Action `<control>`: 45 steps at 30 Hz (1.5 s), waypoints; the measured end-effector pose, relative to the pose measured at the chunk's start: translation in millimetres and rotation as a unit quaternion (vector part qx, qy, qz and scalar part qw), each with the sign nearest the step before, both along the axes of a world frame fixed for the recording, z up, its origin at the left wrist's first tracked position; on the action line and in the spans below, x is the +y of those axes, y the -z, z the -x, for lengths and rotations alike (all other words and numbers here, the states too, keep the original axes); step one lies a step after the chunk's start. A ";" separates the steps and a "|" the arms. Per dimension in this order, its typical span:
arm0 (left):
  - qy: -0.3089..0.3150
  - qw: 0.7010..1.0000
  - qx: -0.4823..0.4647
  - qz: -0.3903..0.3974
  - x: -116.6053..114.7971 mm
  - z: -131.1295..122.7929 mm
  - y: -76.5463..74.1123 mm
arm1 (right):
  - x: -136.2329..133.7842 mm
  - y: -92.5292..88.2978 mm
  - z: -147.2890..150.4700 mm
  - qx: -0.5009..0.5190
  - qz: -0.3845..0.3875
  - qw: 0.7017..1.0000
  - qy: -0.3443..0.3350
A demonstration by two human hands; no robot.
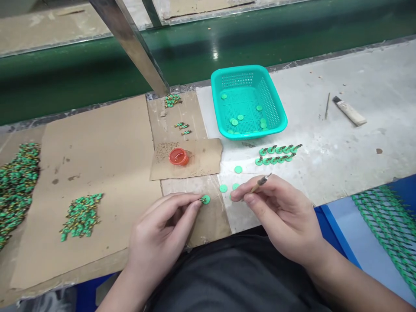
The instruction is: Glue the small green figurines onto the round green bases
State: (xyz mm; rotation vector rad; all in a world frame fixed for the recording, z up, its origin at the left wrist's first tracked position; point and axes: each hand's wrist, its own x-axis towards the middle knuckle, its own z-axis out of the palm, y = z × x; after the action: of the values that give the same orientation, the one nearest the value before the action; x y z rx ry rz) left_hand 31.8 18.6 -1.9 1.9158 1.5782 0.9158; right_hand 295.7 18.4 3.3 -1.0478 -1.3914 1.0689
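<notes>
My left hand (162,229) pinches a small green plastic disc (205,199) between thumb and fingertips, over a strip of cardboard. My right hand (279,212) holds a thin wooden-handled brush (260,184) like a pen, its metal tip pointing up and away from the disc. Loose green discs (223,188) lie on the bench just beyond my fingers. Close by stands a small red cup of liquid (178,157) on a cardboard piece (185,160). Two rows of green discs with small dark parts attached (277,155) lie to the far right of the cup.
A teal plastic basket (248,102) holds several green discs. Heaps of green parts (81,215) lie on cardboard at left. A white tube (349,111) and a thin stick (327,106) lie at right. A metal post (130,43) and green belt (208,52) run behind the bench.
</notes>
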 end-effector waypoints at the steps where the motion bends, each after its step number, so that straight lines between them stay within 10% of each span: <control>1: 0.000 1.000 0.003 -0.004 0.3 -0.6 -0.4 | -0.6 0.6 0.0 0.003 -0.004 1.000 -0.001; 20: 0.077 0.989 0.071 -0.107 2.0 -3.9 -2.4 | 1.3 -20.0 -24.5 -0.209 -0.111 0.971 -0.029; 32: 0.049 0.994 0.051 -0.082 -1.5 -2.3 4.7 | 56.1 -5.2 21.3 -0.160 -0.138 0.969 -0.130; 45: 0.037 0.995 0.057 -0.078 -2.6 -3.3 3.1 | 58.7 -3.9 17.2 -0.129 -0.109 0.972 -0.164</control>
State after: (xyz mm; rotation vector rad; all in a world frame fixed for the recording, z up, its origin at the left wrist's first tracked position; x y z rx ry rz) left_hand 35.2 16.0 -4.9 2.1553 1.5262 0.9379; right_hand 278.5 77.0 7.2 -0.8333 -1.8961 1.0074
